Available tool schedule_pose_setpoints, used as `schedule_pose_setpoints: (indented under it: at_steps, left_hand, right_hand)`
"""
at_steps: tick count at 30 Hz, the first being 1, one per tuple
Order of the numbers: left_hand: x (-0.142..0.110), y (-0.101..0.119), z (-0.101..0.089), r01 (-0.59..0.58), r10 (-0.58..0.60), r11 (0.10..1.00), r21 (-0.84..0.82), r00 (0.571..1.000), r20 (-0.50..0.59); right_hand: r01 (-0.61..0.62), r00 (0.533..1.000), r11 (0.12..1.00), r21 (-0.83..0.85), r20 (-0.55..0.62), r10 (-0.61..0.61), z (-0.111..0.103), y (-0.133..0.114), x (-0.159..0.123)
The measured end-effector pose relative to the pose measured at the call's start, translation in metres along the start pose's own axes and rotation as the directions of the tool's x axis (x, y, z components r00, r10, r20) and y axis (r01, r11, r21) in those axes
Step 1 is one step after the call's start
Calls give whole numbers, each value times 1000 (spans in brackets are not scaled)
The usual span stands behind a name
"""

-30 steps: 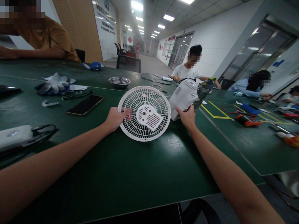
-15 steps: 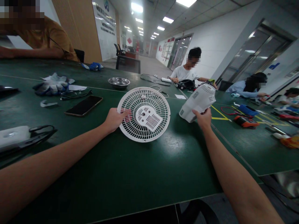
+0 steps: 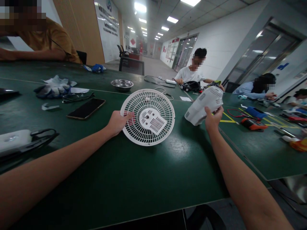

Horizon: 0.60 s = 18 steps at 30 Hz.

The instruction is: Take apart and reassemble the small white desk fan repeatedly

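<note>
A round white fan grille [image 3: 153, 121] with a slotted centre plate tilts up above the green table [image 3: 134, 182]. My left hand [image 3: 119, 123] grips its left rim, thumb over the slats. To the right, my right hand [image 3: 213, 118] is closed on the lower right side of a white plastic housing [image 3: 200, 107], which has vent slots at its upper end and printed labels. The housing leans with its upper end to the right, apart from the grille. A thin white cord [image 3: 165, 91] shows behind the grille.
On the left lie a black phone [image 3: 86, 108], work gloves [image 3: 54, 88] and a white device with a black cable [image 3: 16, 140]. A metal bowl [image 3: 122, 84] stands behind the grille. An orange multimeter [image 3: 253, 124] lies at right. Several people sit around the tables.
My right hand has shifted a little to the right along the housing, whose upper end has moved slightly right. The grille and my left hand stay in place.
</note>
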State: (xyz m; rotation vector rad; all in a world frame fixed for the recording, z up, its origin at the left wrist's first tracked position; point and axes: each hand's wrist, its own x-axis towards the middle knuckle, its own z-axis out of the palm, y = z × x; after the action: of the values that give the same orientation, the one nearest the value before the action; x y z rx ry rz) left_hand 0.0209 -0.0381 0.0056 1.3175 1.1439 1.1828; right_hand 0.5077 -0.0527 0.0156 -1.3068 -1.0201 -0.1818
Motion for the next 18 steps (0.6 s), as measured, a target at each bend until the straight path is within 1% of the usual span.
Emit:
schedule_pose_setpoints:
  at_steps: [4, 7, 10, 12, 14, 15, 16, 17, 18]
  left_hand:
    - [-1, 2, 0, -2, 2, 1000, 5, 1000, 19]
    - [1, -1, 0, -3, 3, 1000, 7, 1000, 15]
    - [4, -6, 0, -25, 26, 1000, -6, 1000, 12]
    - [6, -9, -1, -45, 46, 999, -13, 999, 26]
    - [7, -12, -2, -52, 53, 999, -11, 998, 42]
    - [7, -13, -3, -53, 53, 999, -9, 998, 44]
    - [8, -13, -3, -53, 53, 999, -6, 998, 46]
    - [8, -14, -3, -56, 56, 998, -8, 997, 45]
    - [8, -14, -4, -59, 60, 998, -12, 997, 47]
  right_hand:
    - [5, 1000, 999, 48, 23, -6, 3, -1, -1]
    - [55, 998, 998, 8, 8, -55, 3, -2, -1]
    - [125, 988, 986, -106, -73, -133, -1, -9, 0]
    - [185, 966, 964, -191, -147, -215, -3, -19, -1]
    - [263, 936, 936, -235, -172, -306, -3, -34, -6]
    - [292, 930, 928, -233, -155, -332, -1, -43, -11]
    - [307, 934, 927, -216, -117, -337, 3, -52, -17]
    - [295, 949, 936, -191, -56, -311, 8, -61, -25]
    - [255, 967, 952, -169, 21, -255, 15, -69, -35]
